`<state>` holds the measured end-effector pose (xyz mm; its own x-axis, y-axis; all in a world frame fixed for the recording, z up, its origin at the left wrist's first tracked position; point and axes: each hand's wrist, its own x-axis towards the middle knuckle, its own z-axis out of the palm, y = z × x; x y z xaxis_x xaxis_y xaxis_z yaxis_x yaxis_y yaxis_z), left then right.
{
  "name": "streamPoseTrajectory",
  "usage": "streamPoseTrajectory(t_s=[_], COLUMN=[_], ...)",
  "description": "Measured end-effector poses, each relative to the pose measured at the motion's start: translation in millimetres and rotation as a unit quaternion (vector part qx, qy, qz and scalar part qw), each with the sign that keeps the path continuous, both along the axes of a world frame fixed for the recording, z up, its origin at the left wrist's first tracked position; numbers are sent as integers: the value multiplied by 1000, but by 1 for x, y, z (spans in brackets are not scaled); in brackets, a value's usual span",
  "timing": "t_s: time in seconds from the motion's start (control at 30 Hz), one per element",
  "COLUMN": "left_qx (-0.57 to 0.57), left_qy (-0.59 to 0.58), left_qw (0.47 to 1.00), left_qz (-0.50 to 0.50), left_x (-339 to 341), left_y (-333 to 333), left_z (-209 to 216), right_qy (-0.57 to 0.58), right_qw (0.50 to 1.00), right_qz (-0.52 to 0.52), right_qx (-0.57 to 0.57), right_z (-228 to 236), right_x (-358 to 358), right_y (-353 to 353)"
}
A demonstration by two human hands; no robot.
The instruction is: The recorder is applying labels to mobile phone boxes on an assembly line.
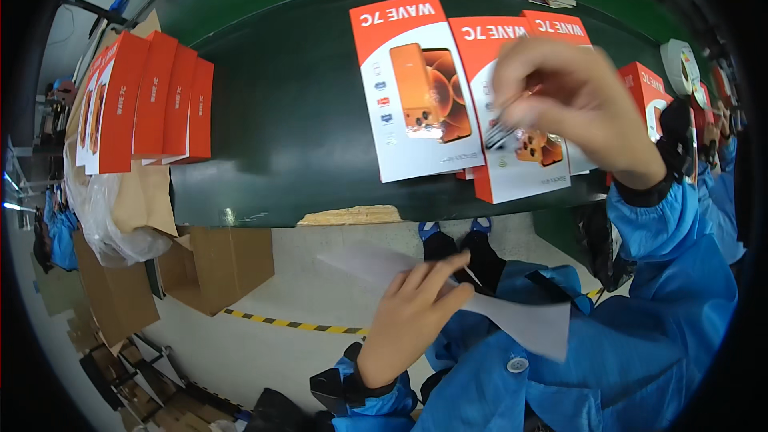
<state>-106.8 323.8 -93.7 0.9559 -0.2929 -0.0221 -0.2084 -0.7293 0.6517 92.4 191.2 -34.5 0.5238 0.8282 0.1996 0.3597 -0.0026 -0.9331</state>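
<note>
My right hand (572,100) is over the phone boxes on the bench, thumb and fingers pinched together. A small dark and silvery thing (498,136) sticks out below the fingertips; blur hides its kind. Right below it lies a red and white phone box (516,184), its middle partly covered by the hand. Another phone box (420,104) lies flat to its left, with an orange phone pictured on it. Off the bench's front edge, my left hand (416,320) grips a thin white sheet (528,324), which hangs in front of my blue jacket.
Several red phone boxes (172,104) stand in a row on the dark green bench (280,112) at the left. More boxes (644,96) and a white roll (680,68) are at the right. Cardboard cartons (228,268) stand below the bench's left end. Other people sit farther right.
</note>
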Motion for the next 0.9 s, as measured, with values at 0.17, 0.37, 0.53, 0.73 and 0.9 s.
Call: streamPoseTrajectory(t_s=[0.17, 0.37, 0.53, 0.73, 0.9], left_qx=[3, 40, 37, 39, 31], left_qy=[-152, -201, -200, -190, -186], left_qw=[982, 966, 964, 966, 968], left_qz=[109, 158, 172, 169, 166], left_x=[30, 39, 39, 39, 38], left_y=[3, -4, -6, -5, -4], left_z=[-27, -48, -55, -57, -55], right_qy=[52, 46, 29, 12, -9], right_qw=[991, 987, 984, 978, 983], right_qz=[91, 86, 84, 98, 102], right_qx=[-87, -130, -153, -187, -154], right_z=[-42, -55, -54, -55, -59], right_x=[-7, -14, -11, -9, -10], right_y=[56, 66, 69, 68, 67])
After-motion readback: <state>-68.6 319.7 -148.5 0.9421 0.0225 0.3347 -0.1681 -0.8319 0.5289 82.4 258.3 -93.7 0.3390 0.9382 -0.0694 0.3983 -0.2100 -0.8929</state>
